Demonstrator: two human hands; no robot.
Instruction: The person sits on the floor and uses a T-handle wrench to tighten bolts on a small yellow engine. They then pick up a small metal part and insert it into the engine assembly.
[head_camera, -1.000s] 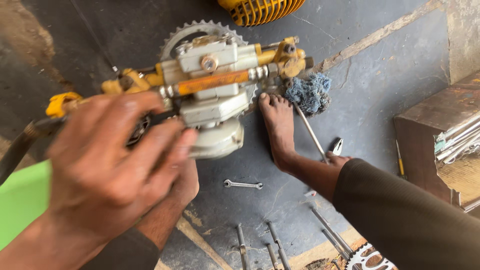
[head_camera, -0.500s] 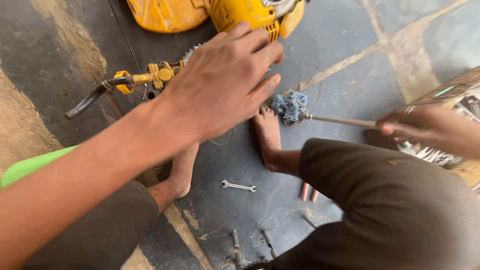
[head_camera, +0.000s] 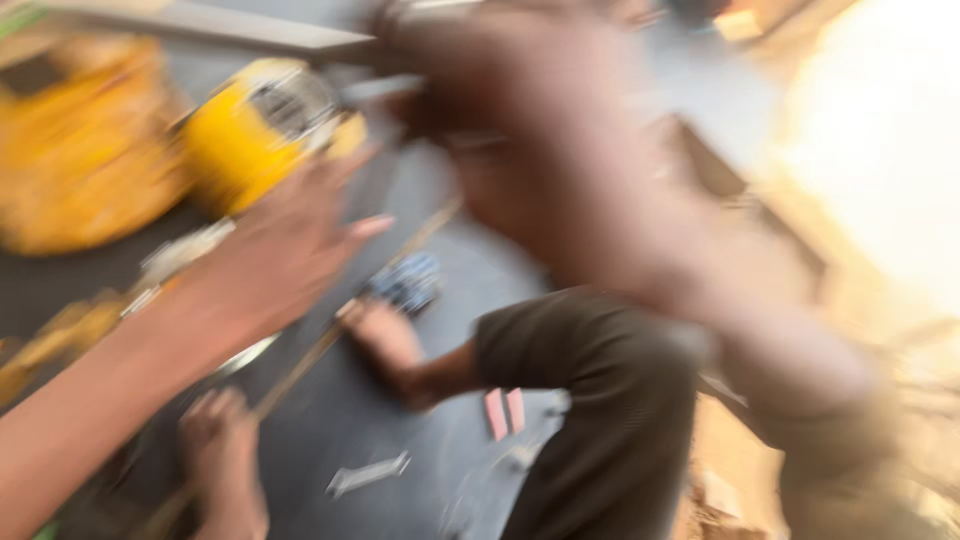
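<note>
On the dark floor (head_camera: 420, 190), seen from the head camera and heavily smeared by motion: sitting with bare feet out in front, one foot (head_camera: 385, 345) beside a blue rag (head_camera: 408, 282), the other foot (head_camera: 222, 450) lower at the left edge. Reaching across from the lower left with the left hand (head_camera: 285, 255), fingers spread wide and loosely extended, gripping nothing that can be made out; hovering close to the yellow machine (head_camera: 245, 135), just right of and below its rounded yellow housing, contact impossible to tell through the blur. Sweeping across the upper middle with the right hand (head_camera: 470, 90), too blurred to tell whether open or closed or holding anything. Showing a second yellow bulk (head_camera: 85, 150) at the far left, next to the machine. Lying between hand and foot, a thin rod (head_camera: 300, 370) running diagonally. Bending the knee in dark trousers (head_camera: 600, 400) at centre right. Resting on the floor near the bottom, a small wrench (head_camera: 368, 473), and near the trouser leg, a pink strip (head_camera: 505, 412).
</note>
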